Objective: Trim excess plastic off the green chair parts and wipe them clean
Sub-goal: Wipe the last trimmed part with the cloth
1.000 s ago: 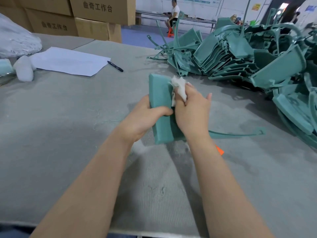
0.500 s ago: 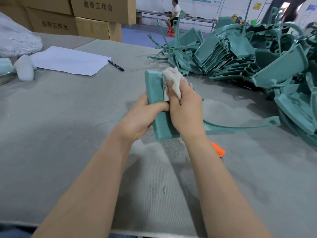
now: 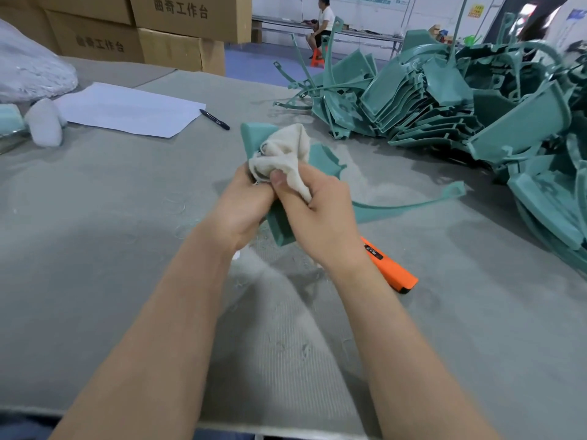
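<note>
— What lay on the grey worktop (image 3: pixel 95 217)?
— A green chair part (image 3: pixel 279 223) at centre, left hand (image 3: pixel 241 211) gripping it, right hand (image 3: pixel 320 217) clutching a white cloth (image 3: pixel 286 154) against it; more green parts (image 3: pixel 444 100) far right.

"曲奇工作台" printed on upper cardboard box (image 3: pixel 190 14), lower cardboard box (image 3: pixel 98 42)

Green chair part (image 3: pixel 254 138); off-white cloth (image 3: pixel 286 154); orange knife (image 3: pixel 392 269).
</note>
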Demonstrator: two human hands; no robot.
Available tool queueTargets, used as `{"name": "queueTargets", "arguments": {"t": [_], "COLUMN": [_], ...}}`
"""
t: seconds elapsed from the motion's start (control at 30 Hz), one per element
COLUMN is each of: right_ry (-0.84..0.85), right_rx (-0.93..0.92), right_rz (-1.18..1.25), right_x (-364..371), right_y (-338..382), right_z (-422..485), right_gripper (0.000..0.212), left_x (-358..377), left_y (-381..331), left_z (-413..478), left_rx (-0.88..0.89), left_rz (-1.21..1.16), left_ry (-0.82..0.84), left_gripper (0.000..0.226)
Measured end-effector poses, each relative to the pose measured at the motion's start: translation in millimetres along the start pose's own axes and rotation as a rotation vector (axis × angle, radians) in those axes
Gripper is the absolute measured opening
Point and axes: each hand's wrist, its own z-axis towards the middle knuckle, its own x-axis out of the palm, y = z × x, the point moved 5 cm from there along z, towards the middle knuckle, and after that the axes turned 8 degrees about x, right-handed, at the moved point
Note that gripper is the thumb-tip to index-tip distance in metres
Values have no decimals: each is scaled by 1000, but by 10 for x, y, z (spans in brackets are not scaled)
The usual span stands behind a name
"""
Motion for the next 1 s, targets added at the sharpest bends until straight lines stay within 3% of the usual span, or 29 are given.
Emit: {"name": "queueTargets", "arguments": {"t": [0.1, 0.2, 0.27, 0.33, 0.43, 0.53, 0.7, 0.77, 0.87, 1.0], "right_ry": [-71, -67, -39, 3, 62, 88, -35, -50, 62, 76], "right_rx": [13, 75, 62, -44, -189, -194, 44, -30, -186, -183], "right_rz": [-10, -291, -348, -189, -105, -158, -199, -115, -74, -106], "right_x": [-71, -110, 1, 202, 410, 340, 45, 98, 345, 327], "right_y": [-36, -218, -192, 2, 165, 72, -226, -78, 135, 98], "right_z": [22, 108, 63, -52, -147, -48, 121, 8, -179, -63], "right_gripper": [23, 32, 43, 43, 41, 39, 38, 34, 34, 37], "left_x": [17, 69, 82, 21, -138, -90, 126, 61, -94, -133], "left_y": [-58, -48, -6, -2, -41, -112, -121, -96, -68, -152], "left_z": [6, 29, 34, 22, -11, -14, -17, -1, -11, -5], "left_rx": [24, -56, -142, -179, -118, -101, -97, -92, -167, -75], "left_rz": [-81, -180, -352, -527, -666, -796, -803, -807, -878, -928], "left_ry": [-29, -65, -86, -119, -181, -152, -65, -89, -84, -102], "left_gripper": [38, 17, 34, 52, 55, 66, 68, 65, 68, 70]}}
